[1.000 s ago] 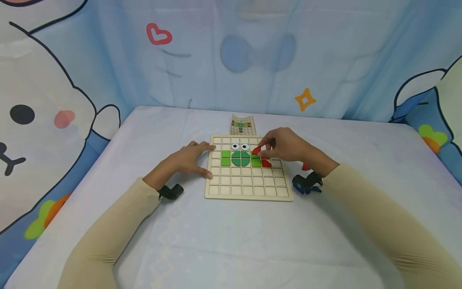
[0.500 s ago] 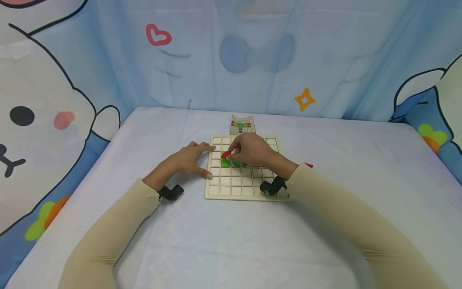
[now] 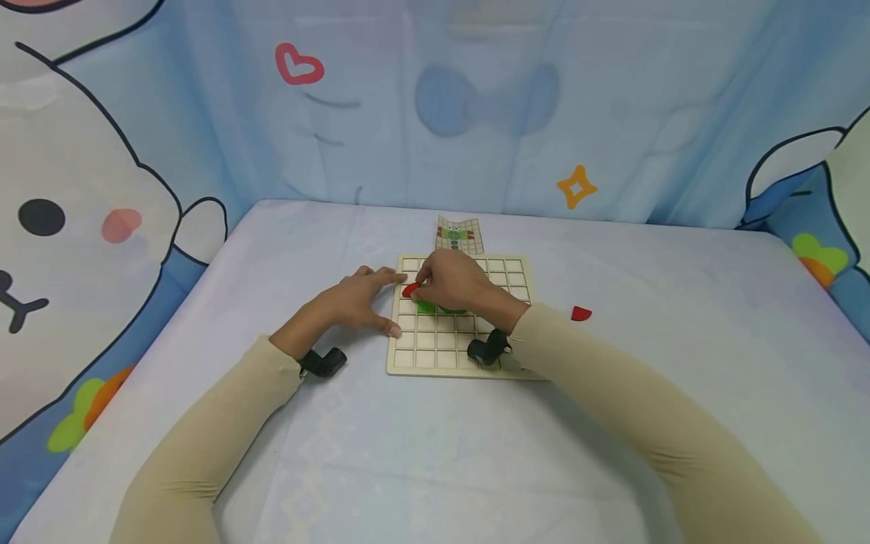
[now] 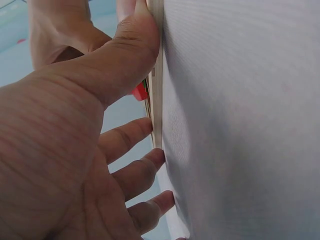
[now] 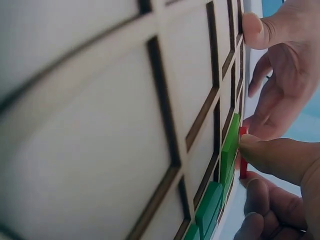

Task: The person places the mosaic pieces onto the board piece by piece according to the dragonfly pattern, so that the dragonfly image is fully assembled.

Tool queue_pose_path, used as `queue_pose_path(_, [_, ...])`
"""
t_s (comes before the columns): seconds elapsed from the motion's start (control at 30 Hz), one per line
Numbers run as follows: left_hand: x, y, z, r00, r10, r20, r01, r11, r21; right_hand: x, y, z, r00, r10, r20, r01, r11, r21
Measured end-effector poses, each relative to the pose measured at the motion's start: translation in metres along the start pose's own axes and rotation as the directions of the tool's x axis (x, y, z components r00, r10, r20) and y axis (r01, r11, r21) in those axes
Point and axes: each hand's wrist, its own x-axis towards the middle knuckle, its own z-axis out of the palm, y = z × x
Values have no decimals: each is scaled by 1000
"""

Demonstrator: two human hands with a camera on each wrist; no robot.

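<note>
My right hand (image 3: pixel 454 278) pinches a red rounded tile (image 3: pixel 411 290) between thumb and fingers, over the left columns of a wooden grid board (image 3: pixel 435 359). In the right wrist view the red tile (image 5: pixel 243 165) stands on edge beside a light green tile (image 5: pixel 230 145) set in a cell, with dark green tiles (image 5: pixel 209 202) nearer the camera. My left hand (image 3: pixel 356 301) rests at the board's left edge, thumb and fingers spread along it. The left wrist view shows its thumb (image 4: pixel 127 52) against that edge. My right hand covers much of the tile pattern.
A small pattern card (image 3: pixel 459 233) with a printed grid picture lies behind the board. Another red tile (image 3: pixel 581 313) lies on the white tablecloth to the right, near my right sleeve (image 3: pixel 612 378). A printed blue curtain (image 3: pixel 381 136) hangs behind the table.
My right hand has carried the red tile leftward across the board, from the right columns to the left ones. The loose red tile at right is uncovered. My left hand stays put.
</note>
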Motion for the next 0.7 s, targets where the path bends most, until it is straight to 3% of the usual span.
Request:
queue_pose_path(0.37, [0,0,0,1000,-3,-1,3,1000,-5,6,-9,-3,998,45,45,-42,997,-58])
queue_pose_path(0.7, [-1,0,0,1000,2,-3,-2,1000,-11,8,-11,-1,999,23,45,-18,994,-109])
